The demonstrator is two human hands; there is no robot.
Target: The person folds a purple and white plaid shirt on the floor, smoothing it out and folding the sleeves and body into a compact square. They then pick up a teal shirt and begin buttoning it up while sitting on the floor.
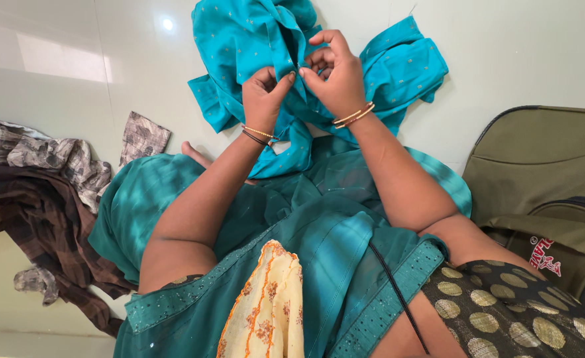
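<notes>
Right now your left hand (pixel 264 93) and right hand (pixel 335 73) are both pinching the teal garment's (pixel 398 66) fold shut, keeping its edge taut.

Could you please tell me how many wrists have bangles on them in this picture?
2: thin gold and dark bangles on the left wrist, gold bangles on the right wrist, both hands pinching the turquoise dotted cloth. Exact bangle numbers are unclear.

Teal cloth (pixel 398 63) (faintly shiny, dotted) on glossy tiled floor (pixel 60 59).

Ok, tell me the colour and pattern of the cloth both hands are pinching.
Teal-blue cloth with small, pale, scattered dots, pinched by the left hand and right hand; head view.
</notes>
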